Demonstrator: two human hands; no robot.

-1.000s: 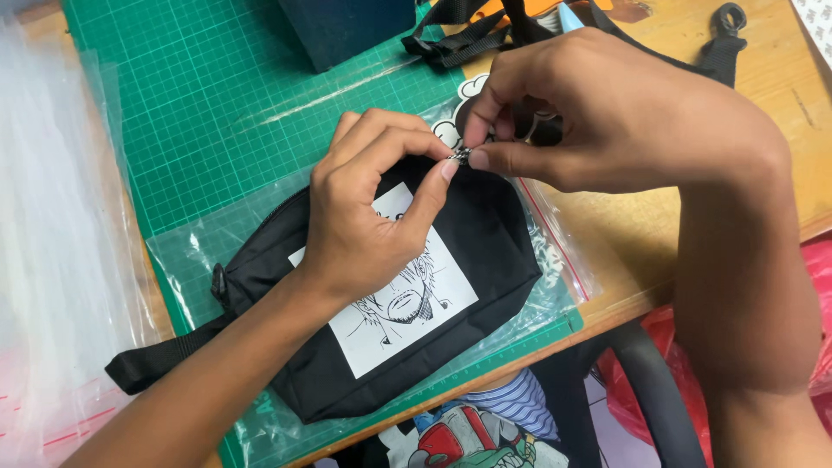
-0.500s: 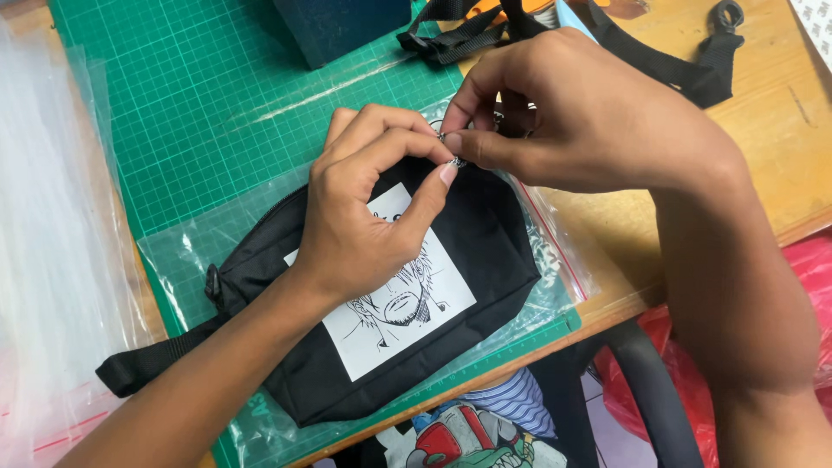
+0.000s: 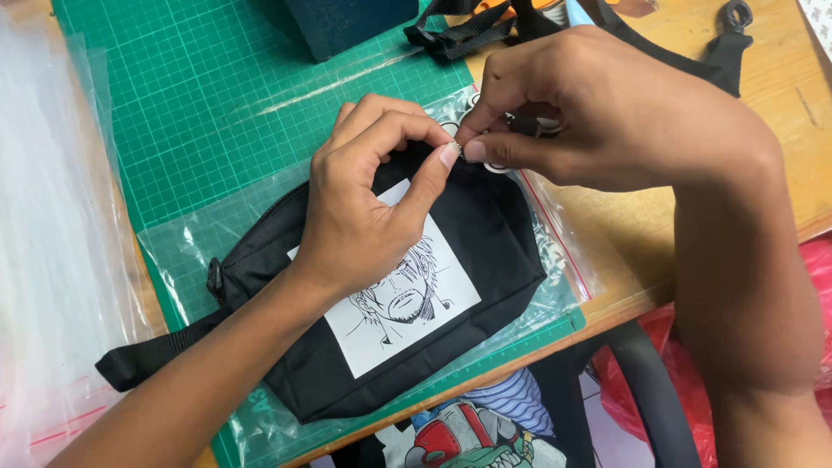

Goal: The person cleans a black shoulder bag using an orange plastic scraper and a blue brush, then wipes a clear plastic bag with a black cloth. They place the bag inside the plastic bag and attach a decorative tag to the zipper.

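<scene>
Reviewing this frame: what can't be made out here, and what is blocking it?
All in the head view:
- The small metal piece pinched between the left hand and right hand: too small, covered by fingertips.
- Upper edge of the black pouch: hidden under both hands.
- The pouch's white drawing patch: upper part covered by the left hand.
- Dark box and black straps: cut off by the top edge.

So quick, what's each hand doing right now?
Left hand: closed, pinching a small metal piece at the top of the black pouch.
Right hand: closed, pinching that same piece.
</scene>
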